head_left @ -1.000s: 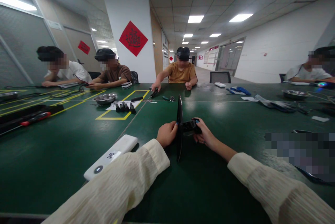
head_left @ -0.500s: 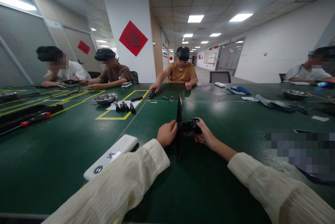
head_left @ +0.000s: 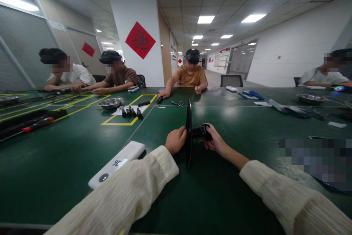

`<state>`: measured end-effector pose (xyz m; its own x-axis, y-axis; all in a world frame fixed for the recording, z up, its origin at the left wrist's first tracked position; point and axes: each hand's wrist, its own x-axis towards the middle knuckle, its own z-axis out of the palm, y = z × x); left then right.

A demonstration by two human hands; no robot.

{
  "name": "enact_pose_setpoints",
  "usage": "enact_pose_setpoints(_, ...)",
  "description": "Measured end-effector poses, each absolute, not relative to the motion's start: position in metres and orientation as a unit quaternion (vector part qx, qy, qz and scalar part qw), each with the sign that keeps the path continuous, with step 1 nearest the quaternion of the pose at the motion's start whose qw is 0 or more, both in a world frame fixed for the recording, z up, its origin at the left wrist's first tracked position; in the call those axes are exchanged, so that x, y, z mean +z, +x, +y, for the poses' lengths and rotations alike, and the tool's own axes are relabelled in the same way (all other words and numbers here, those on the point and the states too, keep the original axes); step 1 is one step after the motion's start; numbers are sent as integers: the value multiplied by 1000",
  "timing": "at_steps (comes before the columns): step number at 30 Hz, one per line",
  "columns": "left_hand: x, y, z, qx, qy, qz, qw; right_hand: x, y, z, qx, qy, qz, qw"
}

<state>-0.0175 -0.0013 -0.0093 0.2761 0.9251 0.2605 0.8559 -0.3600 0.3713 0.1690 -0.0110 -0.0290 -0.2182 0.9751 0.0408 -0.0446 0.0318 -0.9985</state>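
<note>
A thin, dark, flat panel (head_left: 188, 143) stands upright in front of me, seen almost edge-on, so its faces barely show. From its right side juts a black bracket (head_left: 198, 135). My left hand (head_left: 175, 140) grips the panel from the left, fingers closed against its edge. My right hand (head_left: 217, 142) is closed round the outer end of the bracket, thumb on top. By my left forearm lies a white power bank (head_left: 117, 165) marked 26.
Several short black parts (head_left: 132, 112) stand on paper inside a yellow-taped rectangle, near a metal bowl (head_left: 110, 103). Pliers (head_left: 177, 103) lie farther back. A red-and-black screwdriver (head_left: 37, 124) is at left. Co-workers sit around the green table (head_left: 154, 205).
Across the table, a co-worker's hand has lowered a black object to lie flat. At the left, another co-worker's hands have shifted. My own hands and the panel look unmoved.
</note>
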Motion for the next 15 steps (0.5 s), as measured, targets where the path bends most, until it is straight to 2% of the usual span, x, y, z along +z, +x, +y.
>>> enact_pose_setpoints(15, -8, -18, 0, 241, 801, 542, 86, -30, 171, -12, 548, -415, -561, 462)
